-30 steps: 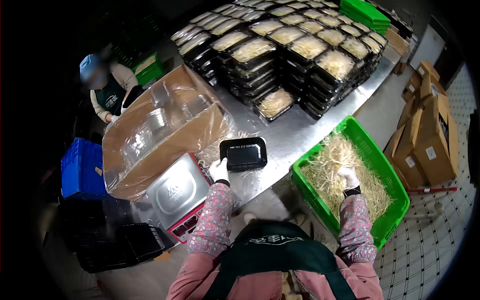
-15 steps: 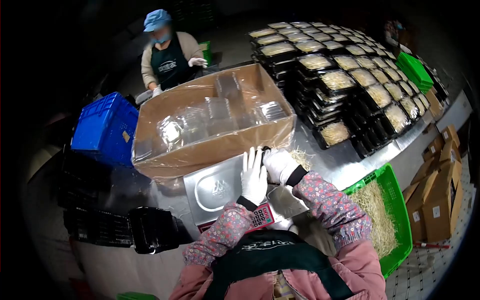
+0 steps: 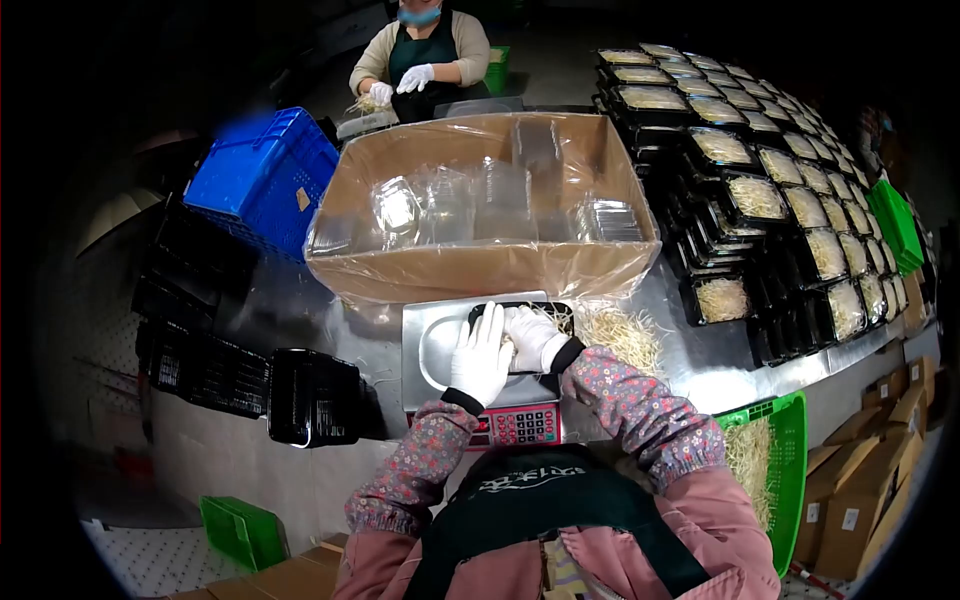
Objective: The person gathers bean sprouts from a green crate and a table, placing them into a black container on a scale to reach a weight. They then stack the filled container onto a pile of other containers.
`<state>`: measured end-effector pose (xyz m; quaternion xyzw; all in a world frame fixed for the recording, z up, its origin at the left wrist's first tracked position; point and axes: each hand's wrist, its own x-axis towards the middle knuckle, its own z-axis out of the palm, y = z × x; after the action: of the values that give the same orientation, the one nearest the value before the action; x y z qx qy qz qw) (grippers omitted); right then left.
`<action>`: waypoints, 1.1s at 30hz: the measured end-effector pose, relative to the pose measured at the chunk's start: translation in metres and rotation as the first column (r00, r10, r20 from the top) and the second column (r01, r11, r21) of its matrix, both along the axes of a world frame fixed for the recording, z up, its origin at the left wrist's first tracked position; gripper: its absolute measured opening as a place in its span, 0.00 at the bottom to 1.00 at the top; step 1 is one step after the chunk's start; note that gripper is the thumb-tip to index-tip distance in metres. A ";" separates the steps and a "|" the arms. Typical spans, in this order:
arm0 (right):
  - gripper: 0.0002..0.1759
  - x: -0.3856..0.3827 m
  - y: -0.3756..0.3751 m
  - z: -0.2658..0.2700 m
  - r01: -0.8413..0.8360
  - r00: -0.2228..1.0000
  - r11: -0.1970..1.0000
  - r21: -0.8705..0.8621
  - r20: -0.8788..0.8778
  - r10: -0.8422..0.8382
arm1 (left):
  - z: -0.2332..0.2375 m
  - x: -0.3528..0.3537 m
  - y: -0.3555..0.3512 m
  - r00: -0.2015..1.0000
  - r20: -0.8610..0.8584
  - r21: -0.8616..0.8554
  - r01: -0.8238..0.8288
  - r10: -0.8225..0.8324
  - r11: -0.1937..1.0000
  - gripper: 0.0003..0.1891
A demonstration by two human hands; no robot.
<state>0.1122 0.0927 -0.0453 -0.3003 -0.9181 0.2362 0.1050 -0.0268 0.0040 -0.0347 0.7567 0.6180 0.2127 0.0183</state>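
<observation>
A black plastic tray (image 3: 563, 318) with bean sprouts in it sits on the metal pan of the scale (image 3: 428, 345). My left hand (image 3: 480, 358), in a white glove, lies along the tray's left side with fingers straight. Over the tray's middle, my right hand (image 3: 538, 342), also gloved, has its fingers curled down into the sprouts; the fingertips are partly hidden. A heap of loose bean sprouts (image 3: 620, 338) lies on the metal table right of the scale. The scale's red keypad (image 3: 525, 427) shows below my wrists.
A carton of clear plastic lids (image 3: 470, 265) stands behind the scale. Stacked filled trays (image 3: 722, 300) rise at right; empty black trays (image 3: 315, 400) are at left. A green crate of sprouts (image 3: 790, 470) is at lower right. A co-worker (image 3: 425, 50) handles sprouts across the table.
My view has shifted, so the scene sits differently. Both hands and the tray have moved left over the scale pan. The co-worker's hands have come together over a tray.
</observation>
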 end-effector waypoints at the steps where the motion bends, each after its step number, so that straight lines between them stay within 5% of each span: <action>1: 0.51 0.009 0.003 0.003 -0.046 0.992 0.989 -0.143 -0.120 0.028 | -0.001 0.000 -0.002 1.000 -0.006 0.003 -0.022 0.022 1.000 0.32; 3: 0.58 0.029 0.009 -0.013 -0.128 0.928 0.917 -0.379 -0.372 -0.025 | -0.007 -0.001 -0.003 0.999 -0.036 0.025 -0.027 0.028 0.999 0.30; 6: 0.53 0.062 0.017 0.028 -0.177 0.949 0.853 -0.490 -0.315 0.016 | -0.009 -0.001 -0.003 1.000 -0.003 0.030 -0.010 0.010 1.000 0.29; 8: 0.45 0.088 0.020 0.064 -0.218 0.935 0.845 -0.489 -0.353 0.037 | -0.005 -0.006 -0.002 0.985 0.172 0.010 0.018 -0.020 1.000 0.29; 11: 0.43 0.122 0.023 0.097 -0.029 0.927 0.666 -0.745 -0.270 -0.261 | 0.006 -0.017 -0.008 0.937 0.349 0.084 -0.029 -0.002 0.996 0.31; 14: 0.57 0.119 0.021 0.074 0.108 0.967 0.972 -0.209 -0.205 -0.152 | 0.036 -0.004 -0.001 0.960 0.273 0.121 0.025 -0.058 0.992 0.31; 15: 0.60 0.104 0.011 0.078 0.145 0.980 0.989 0.038 -0.142 -0.138 | 0.037 0.006 0.003 0.973 0.224 0.076 0.045 -0.061 0.996 0.31; 16: 0.68 0.089 0.007 0.069 0.125 0.992 0.990 0.057 -0.013 -0.125 | 0.033 0.013 0.007 0.992 0.117 0.061 0.050 -0.057 0.997 0.29; 17: 0.66 0.077 -0.001 0.081 0.080 0.987 0.994 0.068 0.133 -0.089 | 0.027 0.016 0.010 0.999 0.010 0.044 0.052 -0.053 0.998 0.27; 20: 0.58 0.074 0.014 0.051 0.043 0.944 0.995 0.087 0.322 -0.069 | 0.003 0.009 0.009 0.996 0.084 0.021 -0.002 0.000 1.000 0.21; 24: 0.11 0.092 0.004 0.048 0.087 0.985 0.993 0.085 0.144 -0.099 | -0.014 0.006 0.000 0.979 0.200 0.110 -0.073 0.050 0.991 0.16; 28: 0.08 0.090 0.006 0.028 0.150 0.986 0.983 0.109 0.051 -0.156 | -0.021 0.005 0.002 0.972 0.226 0.114 -0.094 0.066 0.989 0.17; 31: 0.10 0.111 0.018 0.072 0.204 0.979 0.977 -0.056 0.031 -0.203 | -0.015 0.002 0.001 0.967 0.248 0.108 -0.087 0.058 0.990 0.20; 33: 0.11 0.125 0.028 0.091 0.205 0.966 0.947 -0.246 -0.103 -0.236 | -0.016 0.000 -0.001 0.912 0.408 0.121 -0.102 0.044 0.987 0.24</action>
<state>0.2370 0.1207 0.0456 -0.3954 -0.8356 0.3485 0.1549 -0.0273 0.0030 -0.0504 0.6721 0.6124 0.4075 0.0846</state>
